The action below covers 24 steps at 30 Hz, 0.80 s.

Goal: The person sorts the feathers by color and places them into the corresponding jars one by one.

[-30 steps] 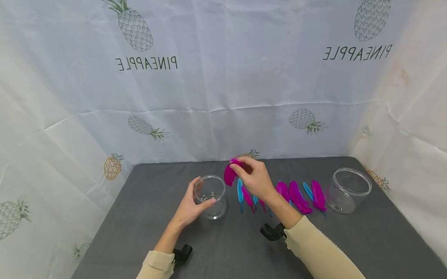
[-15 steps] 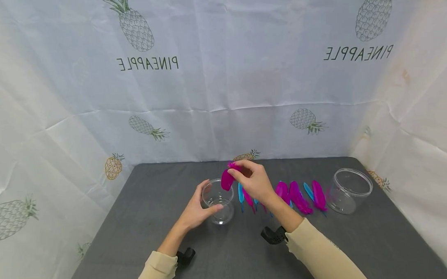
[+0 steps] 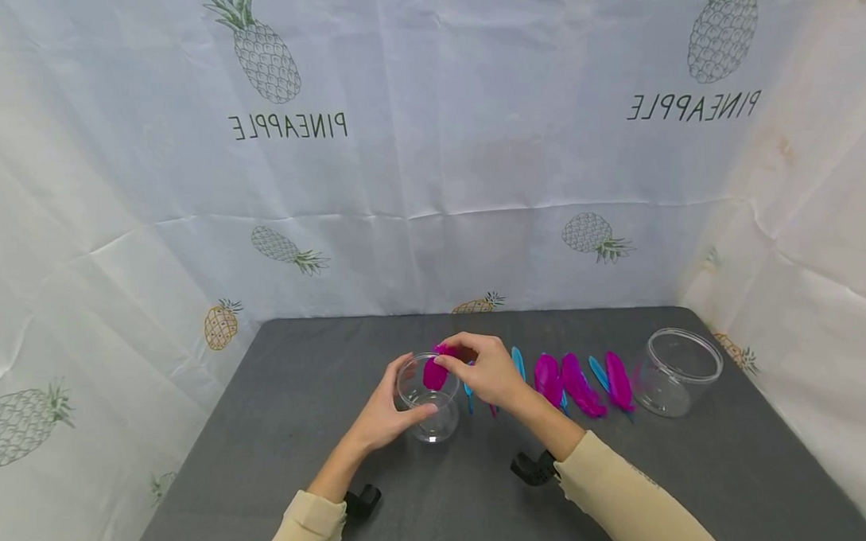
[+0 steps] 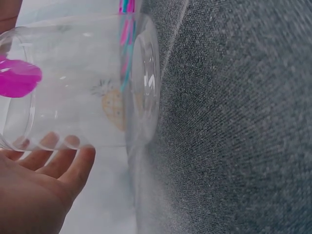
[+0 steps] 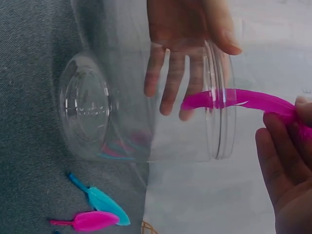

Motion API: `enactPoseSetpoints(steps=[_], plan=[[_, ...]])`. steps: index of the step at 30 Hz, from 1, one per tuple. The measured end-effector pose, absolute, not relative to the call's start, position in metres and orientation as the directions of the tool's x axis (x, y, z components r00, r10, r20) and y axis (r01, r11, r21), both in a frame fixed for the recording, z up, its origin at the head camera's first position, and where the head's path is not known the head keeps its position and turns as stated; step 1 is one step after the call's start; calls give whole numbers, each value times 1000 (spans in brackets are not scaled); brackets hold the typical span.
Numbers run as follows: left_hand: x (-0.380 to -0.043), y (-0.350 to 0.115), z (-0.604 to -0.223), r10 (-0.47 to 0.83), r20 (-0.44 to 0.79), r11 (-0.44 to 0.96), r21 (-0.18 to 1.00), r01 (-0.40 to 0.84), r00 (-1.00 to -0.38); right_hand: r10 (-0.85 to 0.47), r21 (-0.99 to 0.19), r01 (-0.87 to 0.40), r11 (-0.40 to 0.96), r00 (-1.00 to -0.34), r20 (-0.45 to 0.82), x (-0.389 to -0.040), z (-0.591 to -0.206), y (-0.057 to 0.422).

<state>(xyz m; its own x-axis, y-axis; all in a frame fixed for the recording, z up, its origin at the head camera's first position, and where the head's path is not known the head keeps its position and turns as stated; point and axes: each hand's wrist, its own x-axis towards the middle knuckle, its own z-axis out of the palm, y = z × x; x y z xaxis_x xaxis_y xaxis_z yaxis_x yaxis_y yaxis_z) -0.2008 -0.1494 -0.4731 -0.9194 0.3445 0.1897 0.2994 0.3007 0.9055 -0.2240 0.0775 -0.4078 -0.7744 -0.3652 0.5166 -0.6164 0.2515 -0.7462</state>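
Observation:
A clear round plastic jar (image 3: 438,421), open at the top, is gripped by my left hand (image 3: 382,415), with the thumb on its near side and the fingers around the far side. My right hand (image 3: 488,370) pinches a magenta feather (image 3: 433,375) between thumb and fingertips at the jar's mouth. In the right wrist view the free end of the feather (image 5: 243,99) reaches past the rim into the jar, while the pinching fingers (image 5: 280,156) stay outside. The left wrist view has the jar's base close to the dark tabletop (image 4: 229,122).
To the right lie several magenta feathers (image 3: 579,385) and blue feathers (image 3: 598,371) in a row, some partly behind my right hand. A second clear jar (image 3: 670,393) stands at the right end of the grey table (image 3: 441,509). A pineapple-print cloth (image 3: 429,159) hangs behind.
My left hand has brought the jar a little right and nearer. My right hand has moved the magenta feather left and down, from beside the jar into its mouth.

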Motion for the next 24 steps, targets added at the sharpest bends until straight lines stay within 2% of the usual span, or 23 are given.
enactPoseSetpoints(steps=[12, 24], plan=[[-198, -148, -474, 358, 191, 314, 897, 310, -914, -418, -701, -666, 255, -730, 541, -225, -411, 82], [-194, -146, -471, 359, 152, 331, 902, 278, -921, -406, -698, -656, 287, -743, 532, -218, -405, 106]])
